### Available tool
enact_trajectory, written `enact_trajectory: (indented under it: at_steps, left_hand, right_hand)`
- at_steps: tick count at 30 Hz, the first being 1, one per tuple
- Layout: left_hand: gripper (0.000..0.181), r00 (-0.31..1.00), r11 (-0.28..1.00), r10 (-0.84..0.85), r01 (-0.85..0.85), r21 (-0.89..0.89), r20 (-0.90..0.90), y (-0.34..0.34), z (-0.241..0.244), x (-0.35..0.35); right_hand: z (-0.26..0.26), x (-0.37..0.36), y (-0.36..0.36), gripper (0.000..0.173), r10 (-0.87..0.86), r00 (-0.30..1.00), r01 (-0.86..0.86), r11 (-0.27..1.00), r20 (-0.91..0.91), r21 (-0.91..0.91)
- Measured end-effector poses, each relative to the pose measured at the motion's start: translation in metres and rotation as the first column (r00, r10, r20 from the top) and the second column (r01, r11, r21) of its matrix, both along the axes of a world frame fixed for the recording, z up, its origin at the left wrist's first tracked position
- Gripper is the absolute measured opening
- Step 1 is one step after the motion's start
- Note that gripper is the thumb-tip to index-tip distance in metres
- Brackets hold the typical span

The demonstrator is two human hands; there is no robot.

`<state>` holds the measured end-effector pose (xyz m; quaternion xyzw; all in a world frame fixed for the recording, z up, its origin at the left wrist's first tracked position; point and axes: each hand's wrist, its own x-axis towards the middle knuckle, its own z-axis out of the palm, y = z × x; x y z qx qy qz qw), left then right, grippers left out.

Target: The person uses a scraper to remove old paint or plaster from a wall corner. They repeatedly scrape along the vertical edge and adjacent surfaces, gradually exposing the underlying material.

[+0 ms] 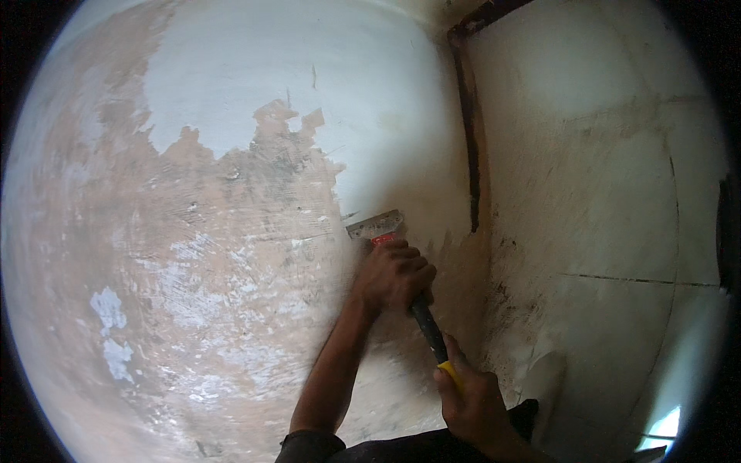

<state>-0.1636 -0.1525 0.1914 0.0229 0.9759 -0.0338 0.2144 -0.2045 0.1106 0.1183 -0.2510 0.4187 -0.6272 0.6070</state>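
A long-handled scraper [429,330] is held in both fists, its wide metal blade [375,224] against the wall at the ragged lower edge of the white coating [388,150]. My left hand [396,275] wraps the neck of the tool just below the red part [383,238] by the blade. Lower down, my right hand [472,393] grips the yellow end section [450,373] of the black handle. Left of the blade spreads bare pinkish-brown plaster [278,208] with scratches and white remnants.
A dark strip [469,127] runs down near the corner on the right. Beyond it stands an adjoining pale wall [590,191] with cracks and dark stains [509,295]. Two white patches [110,309] cling to the plaster far left. Bright light [666,425] shows at the lower right.
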Motion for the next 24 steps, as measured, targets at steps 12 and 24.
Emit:
enact_trajectory:
  at_steps: [12, 24]
  left_hand:
    - [0.027, 0.999, 0.996, -0.029, 0.026, -0.090, -0.038, -0.033, 0.005, -0.047]
    - [0.031, 0.989, 0.990, 0.010, -0.031, -0.140, -0.148, 0.013, 0.006, -0.001]
  right_hand:
    - [-0.010, -0.043, -0.040, 0.060, -0.061, 0.997, 0.058, 0.996, -0.045, -0.065]
    - [-0.007, -0.040, 0.005, 0.059, 0.092, 0.988, -0.103, 0.991, -0.121, -0.084]
